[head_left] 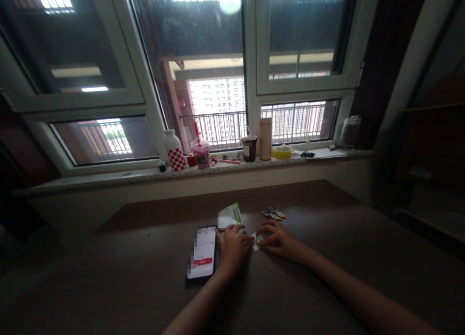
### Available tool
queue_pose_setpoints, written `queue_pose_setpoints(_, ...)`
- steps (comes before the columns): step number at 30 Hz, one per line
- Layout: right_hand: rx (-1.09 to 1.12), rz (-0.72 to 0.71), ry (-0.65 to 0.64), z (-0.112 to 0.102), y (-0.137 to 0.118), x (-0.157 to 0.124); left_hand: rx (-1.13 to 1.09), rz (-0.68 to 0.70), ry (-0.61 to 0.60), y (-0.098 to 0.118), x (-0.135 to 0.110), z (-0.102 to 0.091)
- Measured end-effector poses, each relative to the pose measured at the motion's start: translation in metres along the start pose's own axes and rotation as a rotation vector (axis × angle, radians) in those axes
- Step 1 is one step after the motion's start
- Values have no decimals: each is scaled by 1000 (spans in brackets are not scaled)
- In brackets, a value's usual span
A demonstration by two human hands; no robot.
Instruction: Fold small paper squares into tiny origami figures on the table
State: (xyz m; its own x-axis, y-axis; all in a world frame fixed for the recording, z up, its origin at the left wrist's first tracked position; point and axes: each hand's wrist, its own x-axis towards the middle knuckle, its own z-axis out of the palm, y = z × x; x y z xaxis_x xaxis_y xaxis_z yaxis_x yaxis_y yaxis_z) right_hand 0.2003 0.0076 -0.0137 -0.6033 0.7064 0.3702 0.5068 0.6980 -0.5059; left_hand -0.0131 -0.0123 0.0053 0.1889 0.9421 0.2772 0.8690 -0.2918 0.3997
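Between my hands, a small white-and-green piece of paper (256, 241) is at the dark brown tabletop. My left hand (233, 243) has its fingers bent, with its fingertips on the left edge of the paper. From the other side, my right hand (276, 239) pinches the paper's right part. Just left of my left hand lies a phone (202, 252) with a lit screen. A green-and-white printed sheet or packet (230, 215) lies beyond my left hand. Past my right hand is a small cluster of colourful folded pieces (273, 213), whose kind I cannot make out.
Along the windowsill (145, 174) stand a checkered bottle (176, 153), a pink drink cup (201, 154), a dark drink cup (249, 148) and a tan flask (265, 139). A yellow tape roll (282, 153) and black scissors (307, 155) lie further right. The brown table (145, 286) ends below the sill.
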Motion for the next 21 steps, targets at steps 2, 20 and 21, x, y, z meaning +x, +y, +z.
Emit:
queue_pose_setpoints(2,0,-3,7,1,-1,0,-2,8,4,-1,1,1)
queue_pose_setpoints(20,47,33,-31,-1,0,2,-39,-70,-35,4,1,-4)
queue_pose_setpoints(21,54,35,-34,-1,1,2,-36,-68,-36,4,1,-4)
